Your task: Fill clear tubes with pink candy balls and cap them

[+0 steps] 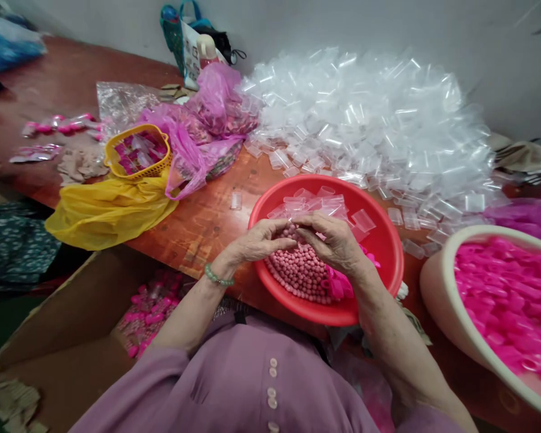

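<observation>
Red bowl (383,240) sits centre frame on the worktop (207,219), holding pink beads (300,273) and clear small bags (318,203). Left hand (264,240) and right hand (336,240) meet above the beads, fingers (293,231) pinched together; what they grip is too small to tell. Big heap of clear bags (379,120) upper right. Cream tub (442,282) with pink pieces (509,294) at right edge. Yellow basket (137,153) upper left.
</observation>
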Tool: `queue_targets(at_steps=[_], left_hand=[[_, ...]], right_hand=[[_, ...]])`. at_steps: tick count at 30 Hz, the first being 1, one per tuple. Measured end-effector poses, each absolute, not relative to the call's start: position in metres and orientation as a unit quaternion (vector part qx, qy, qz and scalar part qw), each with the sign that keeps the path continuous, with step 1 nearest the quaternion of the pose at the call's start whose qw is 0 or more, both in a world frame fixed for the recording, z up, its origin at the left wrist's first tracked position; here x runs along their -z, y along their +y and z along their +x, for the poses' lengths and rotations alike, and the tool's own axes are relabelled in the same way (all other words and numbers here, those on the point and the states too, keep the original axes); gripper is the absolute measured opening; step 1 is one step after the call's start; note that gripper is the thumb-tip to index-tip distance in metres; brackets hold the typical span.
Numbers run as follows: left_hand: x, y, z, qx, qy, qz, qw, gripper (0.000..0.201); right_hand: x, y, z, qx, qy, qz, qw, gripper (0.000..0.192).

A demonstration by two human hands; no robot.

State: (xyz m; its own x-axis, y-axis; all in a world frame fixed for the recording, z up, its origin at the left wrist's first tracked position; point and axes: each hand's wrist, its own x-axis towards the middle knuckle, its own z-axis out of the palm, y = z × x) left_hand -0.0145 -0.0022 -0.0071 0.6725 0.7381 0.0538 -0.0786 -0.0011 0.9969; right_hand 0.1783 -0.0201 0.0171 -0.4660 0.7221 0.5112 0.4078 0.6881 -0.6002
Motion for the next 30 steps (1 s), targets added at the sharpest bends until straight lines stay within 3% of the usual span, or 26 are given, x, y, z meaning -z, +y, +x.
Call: queue_targets(at_steps=[8,13,20,30], left_hand=[[0.011,0.001,-0.014,-0.260,0.269,0.700,0.608,0.027],[0.009,0.001,-0.013,-0.277,0.273,0.672,0.630,0.021],[0.005,0.000,-0.013,-0.313,0.282,0.596,0.684,0.021],[0.007,-0.001,-0.014,-0.397,0.295,0.520,0.697,0.034]], right_hand=[[-0.027,-0.020,0.180,-0.221,-0.847,-0.391,0.285,0.011],[-0.026,-0.017,0.177,-0.178,-0.853,-0.392,0.296,0.012],[-0.030,-0.017,0.182,-0.300,-0.776,-0.440,0.338,0.014],[-0.029,-0.030,0.197,-0.304,-0.822,-0.427,0.224,0.017]])
